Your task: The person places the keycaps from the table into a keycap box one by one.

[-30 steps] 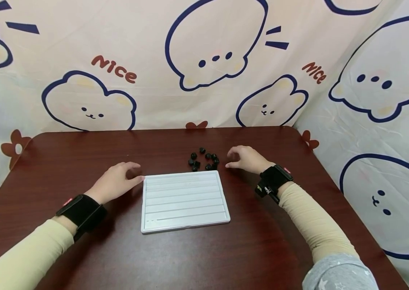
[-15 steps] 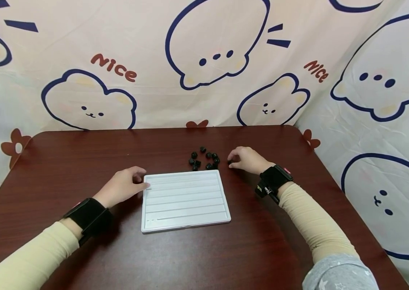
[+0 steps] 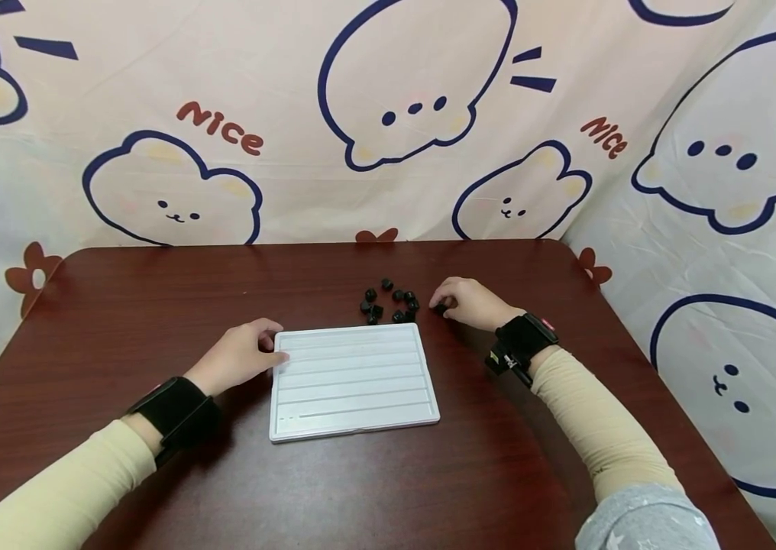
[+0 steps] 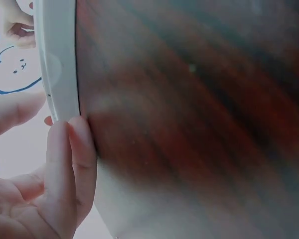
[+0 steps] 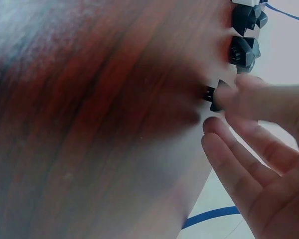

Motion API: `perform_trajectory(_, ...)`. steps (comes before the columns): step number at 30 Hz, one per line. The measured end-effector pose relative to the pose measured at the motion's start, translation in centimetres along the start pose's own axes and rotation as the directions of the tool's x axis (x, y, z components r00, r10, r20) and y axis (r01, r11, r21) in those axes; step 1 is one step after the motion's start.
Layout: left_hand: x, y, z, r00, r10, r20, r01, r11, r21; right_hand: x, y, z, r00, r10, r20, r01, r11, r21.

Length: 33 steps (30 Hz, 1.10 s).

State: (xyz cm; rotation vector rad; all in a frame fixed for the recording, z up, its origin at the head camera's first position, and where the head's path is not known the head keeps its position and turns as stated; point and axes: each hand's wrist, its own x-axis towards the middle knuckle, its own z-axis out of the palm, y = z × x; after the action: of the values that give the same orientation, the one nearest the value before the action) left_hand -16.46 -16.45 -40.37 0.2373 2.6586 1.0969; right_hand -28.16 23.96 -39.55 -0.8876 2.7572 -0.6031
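A white rectangular board [image 3: 355, 382] with raised lines across it lies on the table. My left hand [image 3: 237, 355] holds it by its far left corner, thumb over the top face and fingers at the edge. In the left wrist view, fingertips [image 4: 60, 137] press along the white rim. Right of the board, my right hand [image 3: 469, 302] pinches a small black faceted piece [image 3: 440, 308] between thumb and fingers, low over the table. Light marks show on that piece in the right wrist view, where the thumb partly hides it.
Several similar black pieces [image 3: 376, 311] lie in a loose cluster just behind the board. The brown table [image 3: 333, 496] ends at a printed curtain [image 3: 292, 191] at the back and right. Each wrist wears a black band [image 3: 524, 338].
My left hand has moved right and now has its thumb on the board's corner. The right hand has closed its fingertips on a black piece and stays almost in place.
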Motion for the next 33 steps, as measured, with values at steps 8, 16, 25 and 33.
perform_trajectory(8,0.0,0.1,0.0,0.999,-0.038,0.011,0.038,0.999,-0.014,0.5,-0.5,0.3,0.988,0.155,-0.01,-0.155,0.988,-0.022)
perform_trajectory(16,0.0,-0.1,0.1,0.999,-0.049,0.001,0.049,0.997,-0.054,0.6,-0.9,0.3,0.985,0.171,0.003,-0.171,0.985,-0.004)
perform_trajectory(25,-0.1,-0.1,0.0,0.999,-0.041,0.02,0.042,0.997,-0.071,0.2,-1.1,0.1,0.987,0.16,-0.001,-0.16,0.987,-0.015)
perform_trajectory(33,-0.1,-0.1,0.0,0.998,-0.046,0.03,0.047,0.997,-0.057,0.0,-1.8,-0.5,0.992,0.122,-0.031,-0.122,0.992,-0.015)
